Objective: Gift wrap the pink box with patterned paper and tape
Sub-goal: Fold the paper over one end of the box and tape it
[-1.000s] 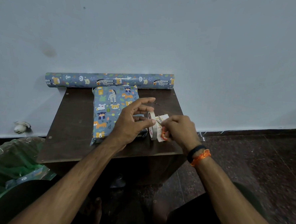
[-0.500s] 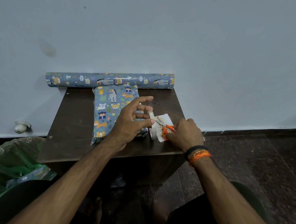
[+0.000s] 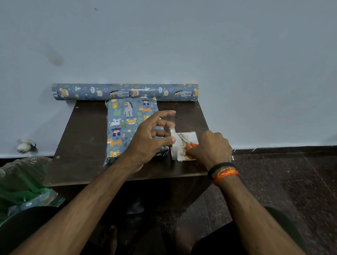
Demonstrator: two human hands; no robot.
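The box (image 3: 122,128), covered in blue animal-patterned paper, lies on the dark wooden table (image 3: 84,142). The paper roll (image 3: 124,92) lies behind it along the wall. A tape roll (image 3: 173,147) stands on edge just right of the box. My left hand (image 3: 149,140) hovers over the box's right side, thumb and middle finger on the tape roll's rim, index finger stretched out. My right hand (image 3: 209,149) grips orange-handled scissors (image 3: 190,145), which lie low on a white card (image 3: 190,137) next to the tape roll.
A green plastic bag (image 3: 11,192) sits on the floor at lower left. A small white object (image 3: 25,145) lies by the wall. A thin dark pin-like item (image 3: 178,117) rests on the table behind the tape. The wall stands directly behind the table.
My right hand has moved the scissors away from the tape, right and down onto the white card. My left hand has stayed at the tape roll.
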